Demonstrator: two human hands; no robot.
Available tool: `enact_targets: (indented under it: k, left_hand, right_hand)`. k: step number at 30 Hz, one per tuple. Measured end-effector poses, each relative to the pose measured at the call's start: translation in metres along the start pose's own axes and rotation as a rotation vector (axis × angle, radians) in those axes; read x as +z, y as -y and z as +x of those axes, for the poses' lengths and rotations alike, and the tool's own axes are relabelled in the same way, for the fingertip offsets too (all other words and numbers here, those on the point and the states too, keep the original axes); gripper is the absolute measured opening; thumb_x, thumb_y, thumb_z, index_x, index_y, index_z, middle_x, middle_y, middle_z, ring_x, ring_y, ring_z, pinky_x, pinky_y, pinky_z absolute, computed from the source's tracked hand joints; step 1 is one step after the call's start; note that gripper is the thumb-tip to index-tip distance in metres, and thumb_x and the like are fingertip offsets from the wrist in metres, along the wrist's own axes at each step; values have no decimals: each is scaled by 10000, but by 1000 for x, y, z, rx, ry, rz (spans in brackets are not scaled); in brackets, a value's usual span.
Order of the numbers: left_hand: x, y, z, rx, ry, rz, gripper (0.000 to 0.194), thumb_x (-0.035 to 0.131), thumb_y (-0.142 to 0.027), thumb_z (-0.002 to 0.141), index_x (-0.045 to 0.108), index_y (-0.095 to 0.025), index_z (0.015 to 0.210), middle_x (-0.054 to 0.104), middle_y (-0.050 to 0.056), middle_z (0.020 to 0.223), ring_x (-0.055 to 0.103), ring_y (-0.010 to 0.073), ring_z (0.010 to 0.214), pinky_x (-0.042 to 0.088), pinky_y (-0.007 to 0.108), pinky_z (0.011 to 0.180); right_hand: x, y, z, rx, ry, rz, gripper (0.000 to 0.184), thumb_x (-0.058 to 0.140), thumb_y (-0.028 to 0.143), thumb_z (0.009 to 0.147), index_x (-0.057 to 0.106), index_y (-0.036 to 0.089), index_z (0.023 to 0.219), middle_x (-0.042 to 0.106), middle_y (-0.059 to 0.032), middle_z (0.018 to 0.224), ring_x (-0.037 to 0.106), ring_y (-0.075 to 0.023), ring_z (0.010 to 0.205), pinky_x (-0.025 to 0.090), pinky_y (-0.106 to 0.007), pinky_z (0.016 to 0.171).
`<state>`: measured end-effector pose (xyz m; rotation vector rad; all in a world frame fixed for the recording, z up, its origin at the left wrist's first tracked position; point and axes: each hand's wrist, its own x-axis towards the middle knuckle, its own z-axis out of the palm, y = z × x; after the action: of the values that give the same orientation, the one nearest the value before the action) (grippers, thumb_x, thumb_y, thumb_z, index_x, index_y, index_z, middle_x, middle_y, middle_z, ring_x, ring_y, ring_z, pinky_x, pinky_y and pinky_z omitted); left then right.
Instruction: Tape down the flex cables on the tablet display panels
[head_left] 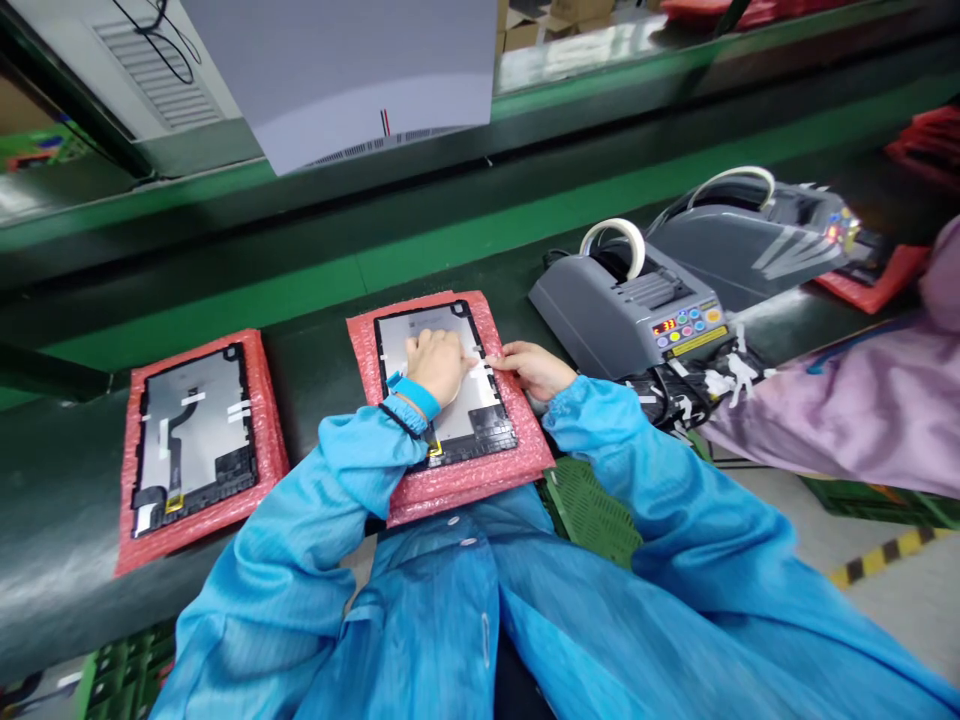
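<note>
In front of me a tablet screen panel (451, 425) lies back side up on stacked pink bubble-wrap sheets (529, 440). It has a silvery back, a black frame and small white tabs along its edges. Over the panel's middle rests my left hand (437, 365), its fingers curled and their tips hidden; one digit reaches toward the right edge. At that edge my right hand (534, 368) is closed, thumb and finger pinched at a small white tape strip (484, 366). Whether the strip is stuck down there I cannot tell.
Left on the bench, a second screen panel (196, 425) lies on pink bubble wrap (271, 420). Two grey tape dispensers (600, 315) with white tape rolls stand at right. A person's pink sleeve (817, 415) reaches in beside them. A green crate (592, 510) is below the bench edge.
</note>
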<state>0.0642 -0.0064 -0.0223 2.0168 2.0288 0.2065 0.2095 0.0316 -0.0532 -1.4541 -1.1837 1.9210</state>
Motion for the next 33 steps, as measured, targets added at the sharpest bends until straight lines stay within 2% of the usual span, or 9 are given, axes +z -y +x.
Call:
enact_targets:
  k: [4, 8, 10, 13, 17, 21, 25, 29, 33]
  left_hand:
    - [-16, 23, -6, -39, -53, 37, 156, 615, -312, 867, 634, -170, 929, 662, 113, 1058, 525, 315, 1109, 379, 435, 912]
    - [-29, 75, -38, -255, -170, -36, 189, 538, -328, 900, 628, -161, 901, 675, 112, 955, 596, 269, 949, 438, 364, 810]
    - [-24, 94, -56, -330, -146, -146, 221, 510, -338, 905, 609, -167, 807, 669, 95, 852, 612, 242, 839, 443, 339, 756]
    - [-7, 102, -70, -302, -163, -381, 206, 517, -293, 873, 554, -190, 698, 625, 36, 720, 590, 196, 727, 433, 300, 699]
    - [8, 97, -68, -258, -276, -580, 204, 546, -248, 824, 501, -196, 632, 530, -19, 607, 516, 150, 632, 399, 266, 648]
    - [10, 96, -70, -251, -305, -768, 207, 589, -254, 803, 508, -186, 625, 489, -44, 575, 458, 121, 584, 366, 245, 612]
    - [6, 102, -86, -312, -397, -920, 240, 555, -242, 833, 470, -191, 614, 446, -57, 557, 431, 111, 567, 360, 237, 604]
    - [-18, 136, -117, -406, -553, -759, 213, 545, -225, 853, 464, -201, 658, 509, -37, 605, 504, 133, 634, 395, 249, 652]
    - [-56, 208, -160, -615, -639, -485, 156, 541, -223, 849, 468, -209, 711, 565, -11, 664, 557, 163, 686, 433, 277, 703]
  right_hand:
    - [-7, -5, -3, -18, 48, 161, 144, 695, 238, 738, 568, 172, 720, 599, 7, 593, 549, -107, 544, 465, -240, 593]
    - [-14, -5, -3, -256, -93, -129, 237, 683, 380, 748, 567, 177, 709, 571, 22, 606, 495, -98, 544, 391, -223, 549]
    - [-11, -1, -2, -374, -176, -389, 230, 670, 362, 738, 549, 181, 662, 556, 18, 595, 482, -113, 564, 382, -242, 573]
    - [1, 7, -5, -529, -308, -687, 163, 596, 294, 766, 525, 199, 654, 564, -6, 622, 517, -154, 633, 398, -280, 651]
    - [15, 14, -10, -550, -419, -602, 191, 630, 341, 742, 488, 213, 746, 569, -8, 665, 560, -177, 675, 435, -310, 694]
    - [22, 17, -20, -415, -264, -175, 460, 792, 366, 526, 490, 212, 837, 598, 13, 682, 583, -164, 631, 486, -318, 649]
    - [35, 23, -34, -338, 9, -44, 421, 797, 337, 494, 532, 205, 794, 637, -8, 674, 623, -183, 623, 511, -332, 630]
    - [83, 36, -21, -381, 84, -116, 373, 782, 267, 556, 545, 203, 836, 665, -10, 712, 652, -184, 673, 537, -341, 689]
    - [182, 40, 13, -471, 159, -312, 278, 750, 210, 633, 550, 182, 824, 675, -28, 767, 659, -184, 752, 547, -362, 776]
